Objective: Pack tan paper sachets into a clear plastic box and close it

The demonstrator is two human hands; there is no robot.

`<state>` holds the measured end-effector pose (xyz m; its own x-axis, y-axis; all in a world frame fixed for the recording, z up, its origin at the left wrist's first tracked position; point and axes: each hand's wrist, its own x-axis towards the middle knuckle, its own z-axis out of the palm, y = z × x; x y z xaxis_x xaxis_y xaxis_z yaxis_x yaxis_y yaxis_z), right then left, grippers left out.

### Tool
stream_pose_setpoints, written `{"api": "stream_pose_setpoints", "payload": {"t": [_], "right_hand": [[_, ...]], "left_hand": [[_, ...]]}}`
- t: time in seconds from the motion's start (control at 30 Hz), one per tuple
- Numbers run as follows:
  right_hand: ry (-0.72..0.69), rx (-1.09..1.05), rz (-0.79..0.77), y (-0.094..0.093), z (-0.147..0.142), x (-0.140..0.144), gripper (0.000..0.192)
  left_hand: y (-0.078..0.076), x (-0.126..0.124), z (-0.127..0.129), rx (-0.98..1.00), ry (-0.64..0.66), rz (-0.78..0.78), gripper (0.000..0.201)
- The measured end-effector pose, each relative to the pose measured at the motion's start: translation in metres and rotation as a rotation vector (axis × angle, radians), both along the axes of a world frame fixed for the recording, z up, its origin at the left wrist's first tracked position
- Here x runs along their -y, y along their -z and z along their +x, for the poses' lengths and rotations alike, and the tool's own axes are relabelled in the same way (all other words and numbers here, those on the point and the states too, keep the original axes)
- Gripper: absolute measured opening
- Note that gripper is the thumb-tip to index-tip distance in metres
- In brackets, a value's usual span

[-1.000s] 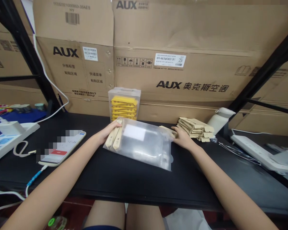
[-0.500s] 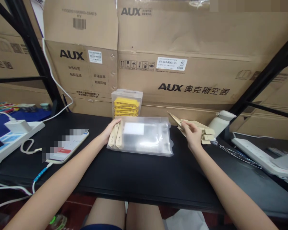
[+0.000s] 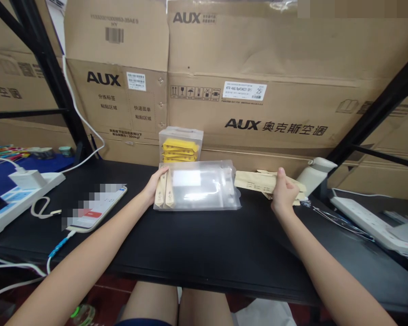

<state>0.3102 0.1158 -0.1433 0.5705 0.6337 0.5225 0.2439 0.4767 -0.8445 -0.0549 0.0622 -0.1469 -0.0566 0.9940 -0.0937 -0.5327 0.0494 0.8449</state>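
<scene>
A clear plastic bag [image 3: 207, 194] with a white label lies across the middle of the desk. Inside its left end stand two narrow tan paper packets [image 3: 169, 190], side by side. My left hand [image 3: 153, 186] grips the bag's upper left corner, fingers closed round the edge. At the bag's right end, my right hand [image 3: 284, 192] pinches a flat tan paper packet [image 3: 255, 179] with small dark print, its left tip close to the bag's opening. More tan packets [image 3: 302, 185] lie behind and under that hand, partly hidden.
Behind the bag stands another clear bag with yellow packets [image 3: 180, 149]. A cream bottle [image 3: 314, 176] and a white power strip [image 3: 367, 222] are at right. A phone [image 3: 98, 210] on a cable and another power strip [image 3: 51, 183] are at left. Cardboard [image 3: 275, 108] walls the back.
My right hand has lifted a tan packet from the pile and turned it level, pointing left at the bag. The bag's right end has shifted slightly up and left.
</scene>
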Motion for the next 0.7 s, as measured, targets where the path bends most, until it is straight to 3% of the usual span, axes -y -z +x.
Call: {"api": "stream_pose_setpoints", "payload": {"t": [0.1,0.23,0.43,0.7], "right_hand": [[-0.058,-0.025,-0.081,0.0,0.002,-0.001,0.063],[-0.238,0.0,-0.248,0.003,-0.001,0.0,0.06],[-0.686,0.096,-0.423,-0.002,-0.014,0.013,0.044],[-1.167,0.213,-0.564,-0.008,-0.017,0.031,0.047]], "left_hand": [[-0.001,0.001,0.001,0.009,-0.006,-0.002,0.027],[-0.001,0.002,0.003,0.018,-0.01,-0.004,0.026],[-0.001,0.005,0.008,0.025,0.03,-0.012,0.029],[-0.001,0.013,0.029,0.003,0.115,-0.059,0.026]]}}
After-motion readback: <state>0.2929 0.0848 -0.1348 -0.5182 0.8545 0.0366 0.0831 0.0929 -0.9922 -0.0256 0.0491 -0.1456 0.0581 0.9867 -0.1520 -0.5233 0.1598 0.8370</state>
